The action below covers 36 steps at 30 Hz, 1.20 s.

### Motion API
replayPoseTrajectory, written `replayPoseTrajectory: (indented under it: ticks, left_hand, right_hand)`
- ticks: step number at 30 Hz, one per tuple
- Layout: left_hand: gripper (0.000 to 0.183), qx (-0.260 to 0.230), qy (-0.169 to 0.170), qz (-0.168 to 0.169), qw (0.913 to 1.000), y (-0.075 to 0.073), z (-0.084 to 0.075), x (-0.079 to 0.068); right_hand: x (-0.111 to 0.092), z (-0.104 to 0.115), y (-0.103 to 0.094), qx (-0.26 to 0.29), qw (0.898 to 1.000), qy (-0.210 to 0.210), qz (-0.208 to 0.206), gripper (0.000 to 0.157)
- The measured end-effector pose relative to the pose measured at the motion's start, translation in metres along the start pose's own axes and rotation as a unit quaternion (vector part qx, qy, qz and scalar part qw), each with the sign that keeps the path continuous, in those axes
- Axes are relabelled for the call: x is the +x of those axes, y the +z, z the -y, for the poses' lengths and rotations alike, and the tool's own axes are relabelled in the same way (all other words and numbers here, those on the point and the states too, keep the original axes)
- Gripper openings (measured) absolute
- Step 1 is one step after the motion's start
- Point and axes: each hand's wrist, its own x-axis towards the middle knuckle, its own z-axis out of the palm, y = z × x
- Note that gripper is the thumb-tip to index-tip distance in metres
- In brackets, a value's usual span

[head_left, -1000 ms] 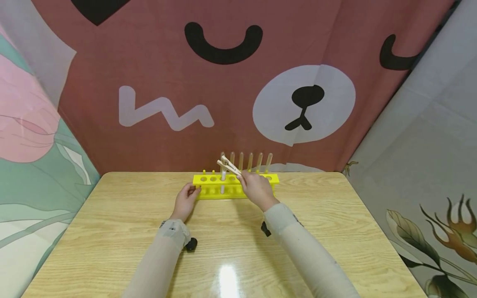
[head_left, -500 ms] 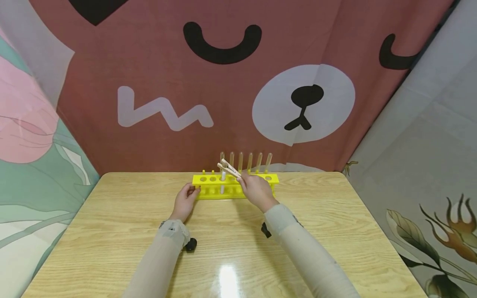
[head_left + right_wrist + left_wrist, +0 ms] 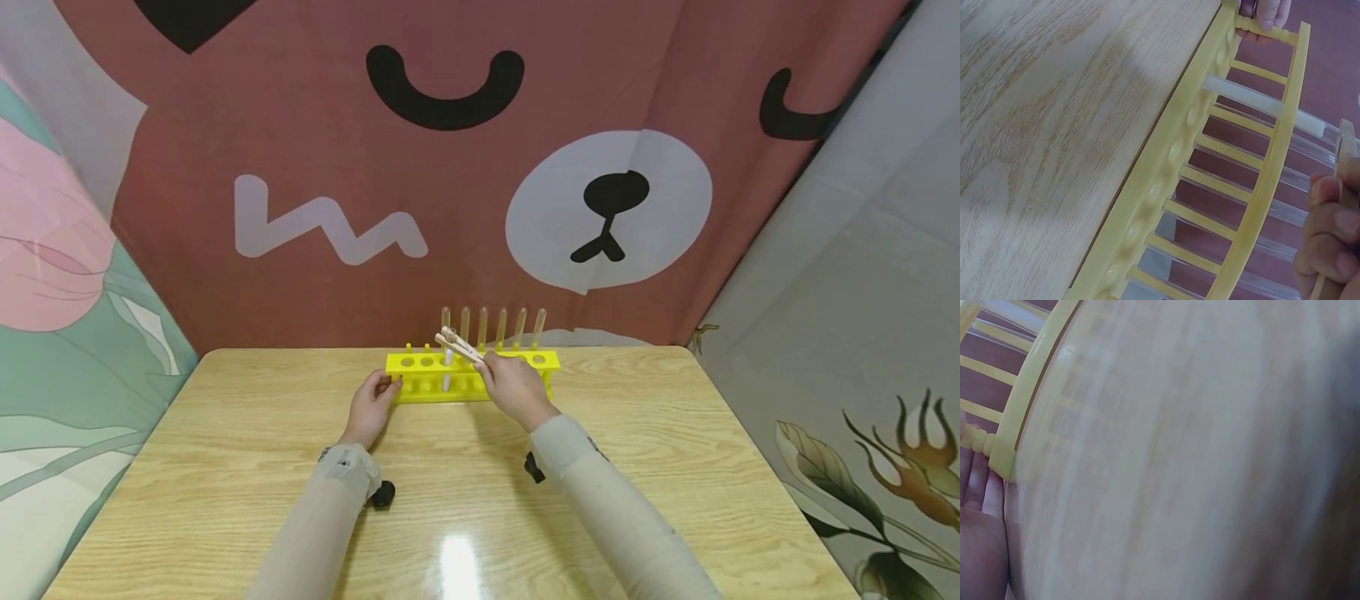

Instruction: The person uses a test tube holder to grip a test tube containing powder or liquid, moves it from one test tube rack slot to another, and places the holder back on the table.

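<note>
A yellow test tube rack stands at the table's back edge. One test tube with white contents stands upright in a hole left of the rack's middle. My left hand pinches the rack's left end post, also visible in the left wrist view at the rack. My right hand grips a wooden test tube clamp, its jaws pointing left at the upper part of that tube. In the right wrist view the clamp overlaps the tube's top; whether it clasps the glass I cannot tell.
Several clear test tubes are set bottom-up on the rack's back pegs, close behind my right hand. Two bare pegs stick up at the left. The wood-grain table ends at a printed curtain. Curtains also hang at both sides.
The clamp has come down a little along the white-filled tube, and its jaws look closer together. My left hand stays on the rack post. The head view has drifted slightly.
</note>
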Motion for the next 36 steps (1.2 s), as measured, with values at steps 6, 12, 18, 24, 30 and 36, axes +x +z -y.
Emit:
replayPoseTrajectory:
  ticks: [6,12,18,24,30,36]
  left_hand:
    - [0.025,0.000,0.005,-0.005,1.0000,0.0007,0.0009,0.0016]
    - [0.024,0.002,0.012,-0.003,0.9999,0.0009,0.0009,0.0018]
    - [0.024,-0.003,0.006,0.000,1.0000,0.0013,0.0003,0.0017]
    - [0.025,0.003,0.005,-0.001,1.0000,0.0017,-0.0008,0.0012]
    - [0.025,0.001,0.006,-0.002,1.0000,0.0016,0.0001,0.0007]
    - [0.026,0.005,0.004,0.002,1.0000,-0.0009,0.0022,0.0006]
  right_hand:
    - [0.0005,0.0007,-0.0003,0.009,1.000,0.006,0.009,0.028]
    - [0.0004,0.0013,-0.0011,0.026,0.999,0.014,0.021,0.029]
    - [0.0002,0.0019,-0.0018,0.035,0.999,0.014,0.021,0.028]
    - [-0.0009,0.0018,-0.0015,0.041,0.998,0.024,0.031,0.028]
    - [-0.0017,0.0014,0.0002,0.039,0.999,0.021,0.028,0.028]
    - [-0.0014,0.0023,0.0004,0.039,0.999,0.013,0.029,0.029]
